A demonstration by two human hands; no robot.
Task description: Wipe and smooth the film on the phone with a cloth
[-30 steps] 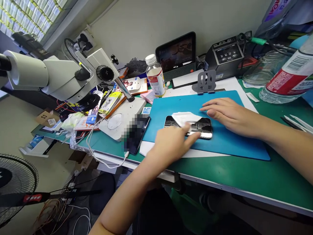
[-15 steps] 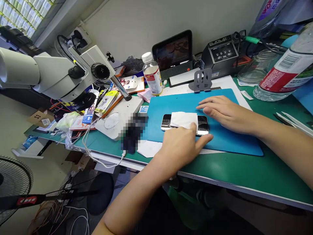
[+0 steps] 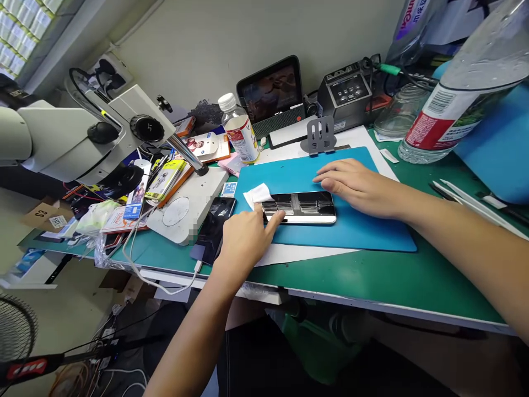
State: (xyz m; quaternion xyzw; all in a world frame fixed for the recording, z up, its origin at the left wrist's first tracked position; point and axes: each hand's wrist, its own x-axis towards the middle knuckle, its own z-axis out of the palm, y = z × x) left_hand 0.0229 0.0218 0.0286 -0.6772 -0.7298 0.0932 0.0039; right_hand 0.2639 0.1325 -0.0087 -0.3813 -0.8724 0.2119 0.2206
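Note:
A smartphone [image 3: 308,207] with a dark, streaked, glossy screen lies lengthwise on the blue mat [image 3: 363,234]. At its left end, a folded white wiping cloth [image 3: 258,194] sticks up past my left hand [image 3: 246,231]. The fingers of that hand are bent and pressed onto the cloth, partly hidden, while its thumb stretches over the screen's near edge. My right hand [image 3: 351,184] rests with its fingers stretched out by the phone's far right corner, holding nothing.
Left of the mat, a second dark phone [image 3: 217,220] with a white cable lies beside the microscope base [image 3: 177,212]. Behind the mat stand a drink bottle [image 3: 242,132], a grey phone stand [image 3: 320,138] and a screen device [image 3: 273,91]. A large water bottle [image 3: 438,118] stands right.
My left hand has slid left along the phone with the cloth, uncovering most of the screen. My right hand keeps its place beside the phone. The whole view has shifted slightly.

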